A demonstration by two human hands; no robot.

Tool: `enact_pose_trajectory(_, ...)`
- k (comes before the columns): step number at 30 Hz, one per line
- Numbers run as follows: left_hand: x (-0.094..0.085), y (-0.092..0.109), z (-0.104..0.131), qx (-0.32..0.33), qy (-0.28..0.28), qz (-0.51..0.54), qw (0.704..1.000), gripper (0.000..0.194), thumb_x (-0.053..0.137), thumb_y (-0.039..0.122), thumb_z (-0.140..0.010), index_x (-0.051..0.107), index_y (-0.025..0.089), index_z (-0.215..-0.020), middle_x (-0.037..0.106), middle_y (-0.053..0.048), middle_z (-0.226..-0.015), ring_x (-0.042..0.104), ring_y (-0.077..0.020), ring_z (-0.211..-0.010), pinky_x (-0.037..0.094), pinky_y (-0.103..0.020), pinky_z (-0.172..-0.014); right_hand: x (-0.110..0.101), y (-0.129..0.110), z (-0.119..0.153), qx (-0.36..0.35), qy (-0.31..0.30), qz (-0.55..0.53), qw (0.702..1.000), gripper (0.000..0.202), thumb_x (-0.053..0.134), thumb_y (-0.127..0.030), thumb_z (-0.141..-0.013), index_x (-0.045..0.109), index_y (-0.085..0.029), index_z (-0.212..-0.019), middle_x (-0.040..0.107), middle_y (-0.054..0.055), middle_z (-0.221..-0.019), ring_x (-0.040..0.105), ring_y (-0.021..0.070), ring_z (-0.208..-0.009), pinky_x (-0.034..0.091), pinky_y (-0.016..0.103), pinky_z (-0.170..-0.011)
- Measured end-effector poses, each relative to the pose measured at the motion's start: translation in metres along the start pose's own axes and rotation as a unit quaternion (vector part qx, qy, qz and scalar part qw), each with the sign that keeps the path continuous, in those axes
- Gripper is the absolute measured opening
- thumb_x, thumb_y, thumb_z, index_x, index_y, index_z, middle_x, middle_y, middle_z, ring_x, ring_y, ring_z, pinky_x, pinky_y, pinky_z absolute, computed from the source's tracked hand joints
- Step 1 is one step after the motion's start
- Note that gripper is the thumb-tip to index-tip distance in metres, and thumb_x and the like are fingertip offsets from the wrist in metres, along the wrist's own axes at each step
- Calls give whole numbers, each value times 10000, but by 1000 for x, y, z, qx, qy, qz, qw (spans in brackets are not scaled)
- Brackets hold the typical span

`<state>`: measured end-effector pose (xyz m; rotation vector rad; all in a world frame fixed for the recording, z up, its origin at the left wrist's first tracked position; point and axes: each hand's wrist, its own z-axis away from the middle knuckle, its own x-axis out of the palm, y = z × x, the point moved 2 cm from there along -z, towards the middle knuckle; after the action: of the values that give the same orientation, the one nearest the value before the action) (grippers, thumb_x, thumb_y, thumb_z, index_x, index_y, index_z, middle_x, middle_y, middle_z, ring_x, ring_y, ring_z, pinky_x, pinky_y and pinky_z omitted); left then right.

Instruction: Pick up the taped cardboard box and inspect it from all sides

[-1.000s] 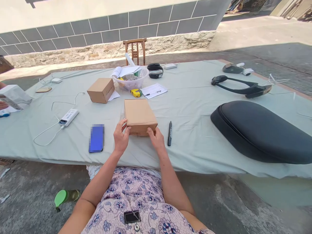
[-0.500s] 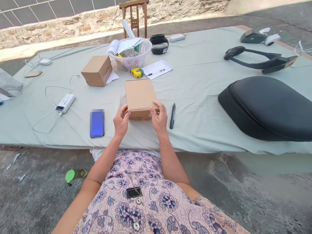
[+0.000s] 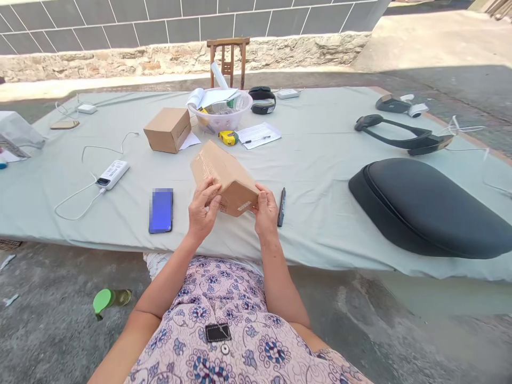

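A brown cardboard box (image 3: 228,173) is tilted between my two hands at the near side of the cloth-covered table. My left hand (image 3: 203,210) grips its left side, thumb and fingers on the cardboard. My right hand (image 3: 265,209) pinches its right corner. Small printed marks show on the face turned toward me. A black marker (image 3: 282,207) lies just right of my right hand, and a phone (image 3: 161,210) with a blurred blue screen lies to the left. Behind the box are a yellow tape measure (image 3: 228,138) and a paper with a pen (image 3: 260,135).
Another cardboard box (image 3: 167,130) stands behind left, beside a filled plastic basin (image 3: 221,118). A white power bank (image 3: 112,174) with cables lies left. A large black cushion (image 3: 428,208) and a black headset frame (image 3: 400,133) occupy the right side.
The box in my hands has gone from level to tilted and turned, with a corner toward me. My grip has shifted along it. The camera view has tipped up, showing more wall.
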<state>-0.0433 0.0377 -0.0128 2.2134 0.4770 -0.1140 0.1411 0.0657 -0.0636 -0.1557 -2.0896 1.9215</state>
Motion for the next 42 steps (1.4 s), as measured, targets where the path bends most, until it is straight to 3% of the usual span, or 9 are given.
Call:
enact_pose_trajectory(4, -3, -10, 3, -17, -15, -13, 1000, 366, 537, 412, -979, 626, 277, -1307, 547, -75, -1489, 397, -257, -1477, 313, -484, -1240, 0, 6, -2, 21, 19, -67, 997, 618, 519, -720, -818, 613, -247, -1205, 670, 80, -1206, 677, 187, -897, 582, 319, -692)
enact_pose_trajectory(13, 9, -26, 12, -89, 51, 48, 994, 743, 596, 507, -926, 243, 314, -1550, 245, -112, -1662, 224, -261, -1553, 439, -381, -1158, 17, 16, 7, 68, -24, -101, 992, 451, 505, -614, -858, 554, -262, -1136, 702, 41, -1101, 704, 153, -736, 584, 303, -605)
enact_pose_trajectory(18, 11, -41, 12, -114, 15, 52, 992, 722, 621, 435, -916, 305, 267, -1543, 384, -125, -1603, 384, -269, -1485, 354, -426, -1219, 16, 23, 11, 104, -132, 129, 977, 298, 446, -436, -900, 590, -251, -1085, 712, -8, -731, 640, 166, -495, 491, 281, -470)
enact_pose_trajectory(21, 12, -39, 12, -100, -46, -22, 994, 571, 551, 351, -949, 422, 251, -1497, 392, -118, -1602, 326, -278, -1514, 294, -481, -1238, 15, 23, 14, 90, -189, 245, 947, 231, 458, -297, -887, 617, -216, -1034, 647, -30, -570, 576, 152, -428, 474, 273, -501)
enact_pose_trajectory(24, 15, -32, 13, -85, -59, -121, 987, 513, 520, 313, -958, 472, 279, -1468, 387, -107, -1606, 271, -295, -1534, 263, -553, -1228, 17, 20, 16, 92, -209, 260, 938, 207, 464, -223, -861, 625, -193, -987, 659, -12, -578, 555, 143, -424, 458, 261, -495)
enact_pose_trajectory(30, 14, -29, 14, -51, -32, -185, 981, 551, 607, 324, -908, 474, 219, -1432, 552, -138, -1473, 431, -322, -1442, 415, -513, -1141, 25, 20, 19, 99, -229, 253, 935, 231, 447, -207, -835, 651, -193, -943, 655, -4, -554, 508, 139, -417, 413, 241, -444)
enact_pose_trajectory(37, 10, -37, 17, -12, -42, -196, 980, 434, 607, 326, -924, 548, 224, -1342, 552, -122, -1474, 436, -301, -1432, 407, -501, -1161, 6, 15, 7, 58, -168, 317, 932, 258, 492, -355, -833, 678, -194, -756, 682, 38, -630, 558, 178, -560, 418, 278, -573)
enact_pose_trajectory(40, 12, -39, 19, 12, -63, -208, 976, 466, 604, 309, -928, 537, 227, -1382, 539, -117, -1488, 417, -298, -1441, 393, -499, -1176, -21, 5, -4, 10, -57, 357, 932, 327, 451, -373, -867, 708, -185, -938, 709, 70, -805, 602, 219, -737, 450, 329, -726)
enact_pose_trajectory(42, 14, -40, 19, 23, -75, -215, 973, 486, 612, 289, -923, 535, 239, -1400, 531, -108, -1497, 409, -295, -1445, 384, -494, -1186, -41, -1, -10, -53, 52, 403, 912, 359, 463, -336, -872, 710, -177, -1078, 699, 118, -990, 608, 244, -889, 455, 376, -848)
